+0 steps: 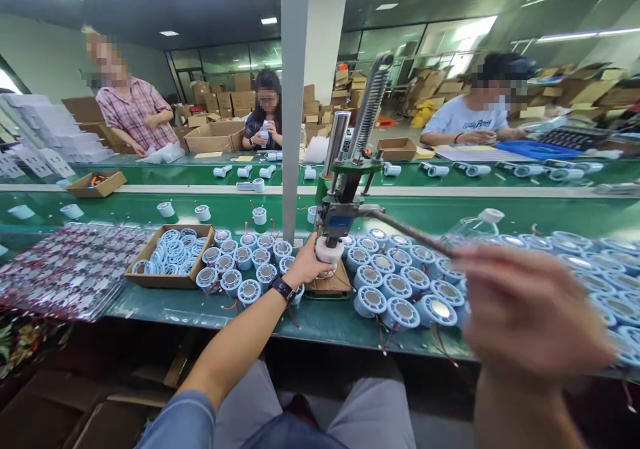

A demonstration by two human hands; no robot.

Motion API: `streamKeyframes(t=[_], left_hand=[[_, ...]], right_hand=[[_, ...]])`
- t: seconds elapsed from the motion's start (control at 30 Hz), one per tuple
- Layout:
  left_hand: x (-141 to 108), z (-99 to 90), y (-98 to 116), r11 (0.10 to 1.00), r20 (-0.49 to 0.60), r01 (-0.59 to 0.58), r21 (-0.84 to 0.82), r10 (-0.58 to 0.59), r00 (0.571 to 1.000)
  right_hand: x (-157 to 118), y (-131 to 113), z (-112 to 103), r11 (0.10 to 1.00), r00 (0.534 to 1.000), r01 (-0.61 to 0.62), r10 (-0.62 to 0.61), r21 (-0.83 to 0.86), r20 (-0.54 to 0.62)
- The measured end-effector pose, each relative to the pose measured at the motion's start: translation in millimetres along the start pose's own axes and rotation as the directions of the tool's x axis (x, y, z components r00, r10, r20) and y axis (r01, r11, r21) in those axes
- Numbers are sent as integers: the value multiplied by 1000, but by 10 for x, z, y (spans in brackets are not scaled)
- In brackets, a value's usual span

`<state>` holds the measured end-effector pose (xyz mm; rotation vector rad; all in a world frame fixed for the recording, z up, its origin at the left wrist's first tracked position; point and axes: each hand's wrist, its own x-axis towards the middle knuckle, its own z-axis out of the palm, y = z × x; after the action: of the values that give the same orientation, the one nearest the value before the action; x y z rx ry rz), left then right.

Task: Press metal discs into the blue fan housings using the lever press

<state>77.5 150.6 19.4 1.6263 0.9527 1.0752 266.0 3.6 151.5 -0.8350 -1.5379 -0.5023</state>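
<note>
White round part (pixel 329 254) is right in the L hand (pixel 306 266), thumb + fingers clamped round it, sitting upright under the ram of the press (pixel 341 221). R hand (pixel 533 309) is v. blurry but looks closed on the end of the lever (pixel 410 228), so hands are well apart, 1 job each.

Imo this is a pressing step. To do it well: keep the part square on the cardboard pad (pixel 324 286) below L hand, fingertips low on the sides & clear of the ram, wires out from under, then a smooth, even pull w/ the R hand, no jerking.

Counts: 1 press, 1 lever, 1 part in hand. Just left of L hand, approx 15 blue-rimmed parts (pixel 249 292), some hidden by the arm. Between the hands & past the R, another batch (pixel 401 286), too many/blurry to count tbh. Further left, 1 open box (pixel 163 280) of loose rings (pixel 177 252), piled up so no exact no. Beyond the R hand, 1 clear bottle (pixel 473 226) w/ white cap. Past both hands, over the green belt (pixel 227 202), 3 co-workers (pixel 140 109).
</note>
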Motion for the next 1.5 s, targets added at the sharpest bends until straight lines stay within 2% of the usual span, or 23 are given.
streamKeyframes(t=[0.07, 0.13, 0.17, 0.23, 0.27, 0.3, 0.33, 0.4, 0.43, 0.5, 0.57, 0.63, 0.7, 0.77, 0.87, 0.93, 1.0, 1.07, 1.17, 1.23, 1.3, 1.37, 1.5], left_hand=[[-7, 25, 44, 1000, -31, 14, -10, -15, 999], [-56, 53, 118, 999, -70, 32, 17, -31, 997], [-108, 66, 165, 998, -89, 38, 55, -33, 995], [-294, 86, 266, 983, -112, 49, 178, -30, 993], [-433, 91, 314, 969, -109, 54, 241, -29, 994], [-603, 90, 355, 954, -88, 55, 296, -30, 996], [-799, 81, 386, 940, -53, 48, 337, -32, 998], [-1229, 30, 402, 922, 22, 23, 387, -34, 999], [-1438, -12, 384, 912, 24, 19, 409, -32, 999], [-1788, -124, 301, 879, -59, 66, 473, -43, 997], [-2000, -242, 181, 823, -195, 146, 549, -43, 980], [-2082, -329, 73, 762, -284, 179, 623, 8, 959], [-2087, -377, 16, 706, -307, 158, 690, 87, 948], [-2071, -410, 15, 648, -316, 143, 748, 159, 935], [-2038, -503, 46, 541, -308, 136, 830, 240, 921], [-2001, -596, 32, 469, -263, 122, 875, 248, 932], [-1965, -674, -19, 424, -205, 98, 900, 213, 955], [-1955, -704, -83, 421, -176, 86, 903, 182, 967], [-2010, -660, -138, 482, -150, 54, 875, 163, 975], [-2063, -615, -133, 543, -100, 3, 840, 149, 984], [-2093, -590, -107, 604, -40, -46, 795, 128, 991], [-2079, -595, -77, 665, 28, -95, 740, 111, 993], [-1941, -663, -48, 779, 140, -159, 606, 92, 986]], right_hand=[[745, 262, 154, 1000, 1000, 16, -16, 2, 22], [1395, 545, 428, 997, 982, -82, 81, -1, 171], [1646, 674, 585, 987, 952, -158, 154, -7, 265], [1964, 865, 855, 958, 879, -285, 275, -32, 390], [2021, 916, 937, 954, 867, -294, 288, -50, 406], [2007, 929, 972, 961, 877, -269, 272, -66, 397], [1921, 905, 960, 971, 901, -226, 238, -76, 363], [1537, 747, 833, 984, 951, -164, 177, -71, 255], [1252, 622, 751, 983, 960, -176, 183, -52, 210], [557, 320, 630, 965, 950, -261, 256, 7, 180], [-190, 11, 637, 960, 923, -269, 233, 80, 305], [-846, -242, 768, 953, 855, -271, 175, 132, 489], [-1314, -407, 957, 951, 773, -285, 155, 118, 615], [-1571, -490, 1132, 956, 710, -287, 164, 68, 685], [-1675, -532, 1298, 967, 630, -252, 132, 41, 765], [-1666, -550, 1352, 975, 586, -217, 93, 45, 805], [-1658, -566, 1372, 979, 561, -198, 74, 47, 825], [-1663, -569, 1357, 978, 555, -202, 72, 51, 829], [-1672, -525, 1267, 975, 542, -208, 45, 83, 839], [-1646, -467, 1188, 978, 515, -182, 3, 106, 857], [-1580, -401, 1126, 984, 461, -134, -46, 120, 886], [-1486, -335, 1104, 985, 387, -77, -111, 152, 915], [-1299, -225, 1184, 951, 253, 21, -304, 309, 918]])
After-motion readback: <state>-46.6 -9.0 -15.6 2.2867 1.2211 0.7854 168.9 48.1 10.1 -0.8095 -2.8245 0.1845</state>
